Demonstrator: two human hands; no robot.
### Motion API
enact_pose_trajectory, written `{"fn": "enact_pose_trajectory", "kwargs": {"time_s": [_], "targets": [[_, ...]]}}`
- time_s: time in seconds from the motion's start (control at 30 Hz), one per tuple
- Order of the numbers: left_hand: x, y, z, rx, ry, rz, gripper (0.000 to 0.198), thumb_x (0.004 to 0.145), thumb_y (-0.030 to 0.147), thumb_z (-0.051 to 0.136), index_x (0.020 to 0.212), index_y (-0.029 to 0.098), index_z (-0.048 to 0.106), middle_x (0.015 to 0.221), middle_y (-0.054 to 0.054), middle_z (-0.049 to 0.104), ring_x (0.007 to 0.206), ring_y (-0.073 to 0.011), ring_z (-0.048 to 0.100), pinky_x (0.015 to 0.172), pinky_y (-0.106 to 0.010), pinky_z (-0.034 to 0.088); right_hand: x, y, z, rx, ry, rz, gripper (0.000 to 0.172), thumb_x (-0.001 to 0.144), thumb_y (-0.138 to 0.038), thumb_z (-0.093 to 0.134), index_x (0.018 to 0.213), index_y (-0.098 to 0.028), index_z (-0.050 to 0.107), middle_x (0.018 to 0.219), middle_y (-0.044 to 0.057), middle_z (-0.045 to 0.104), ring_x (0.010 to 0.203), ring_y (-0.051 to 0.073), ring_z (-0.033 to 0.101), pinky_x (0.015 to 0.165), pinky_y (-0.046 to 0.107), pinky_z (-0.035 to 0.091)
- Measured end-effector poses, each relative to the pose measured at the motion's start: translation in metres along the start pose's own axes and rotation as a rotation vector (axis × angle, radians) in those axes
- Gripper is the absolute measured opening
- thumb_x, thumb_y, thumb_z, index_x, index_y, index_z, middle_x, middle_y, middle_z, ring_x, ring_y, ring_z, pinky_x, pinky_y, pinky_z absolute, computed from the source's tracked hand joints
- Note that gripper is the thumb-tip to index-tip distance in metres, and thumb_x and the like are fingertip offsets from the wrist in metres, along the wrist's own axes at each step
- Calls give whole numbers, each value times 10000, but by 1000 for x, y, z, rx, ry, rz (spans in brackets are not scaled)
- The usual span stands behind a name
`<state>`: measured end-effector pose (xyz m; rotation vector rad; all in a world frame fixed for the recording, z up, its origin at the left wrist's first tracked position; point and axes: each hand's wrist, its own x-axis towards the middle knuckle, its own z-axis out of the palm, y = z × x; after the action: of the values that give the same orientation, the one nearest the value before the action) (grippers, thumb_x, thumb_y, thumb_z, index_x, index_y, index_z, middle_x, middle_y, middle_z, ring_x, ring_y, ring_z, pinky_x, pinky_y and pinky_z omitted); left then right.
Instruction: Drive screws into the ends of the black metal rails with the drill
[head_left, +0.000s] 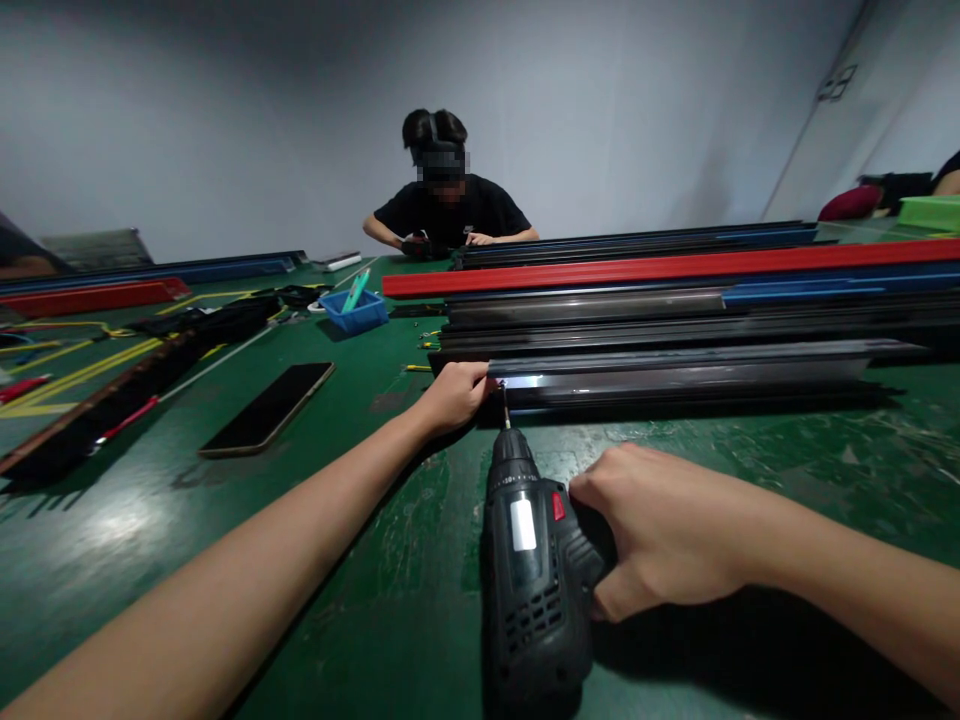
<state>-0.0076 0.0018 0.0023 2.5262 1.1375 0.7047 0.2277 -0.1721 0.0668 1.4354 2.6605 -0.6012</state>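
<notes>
My right hand is wrapped round the grip of a black cordless drill with a red switch. The drill's bit points away from me at the near end of a long dark metal rail lying across the green table. My left hand is closed at that same rail end, fingers pinched beside the bit tip; whatever small thing it pinches is too small to make out.
Several long rails, black, blue and one red, are stacked behind the near rail. A blue bin, a dark flat panel and black strips with yellow cables lie to the left. A person in a black shirt works at the far side.
</notes>
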Motion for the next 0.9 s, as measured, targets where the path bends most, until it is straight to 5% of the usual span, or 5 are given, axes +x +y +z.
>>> {"fn": "enact_pose_trajectory", "kwargs": {"time_s": [0.53,0.9], "targets": [[0,-2,1,12,19,-1,412,958,377,473,661,138,629,663,-42,641,665,-154,509,643,-253,339,-1,1,0,1,9,-14,446,629,-575,833,760,-165,716,616,13,604,494,130,379,457,294,250],[1,-2,2,1,28,4,449,967,419,450,664,146,636,592,-22,586,625,-146,481,614,-247,314,8,-4,-10,-79,-70,-27,464,629,-577,833,805,-150,782,682,59,691,555,179,528,513,311,299]]}}
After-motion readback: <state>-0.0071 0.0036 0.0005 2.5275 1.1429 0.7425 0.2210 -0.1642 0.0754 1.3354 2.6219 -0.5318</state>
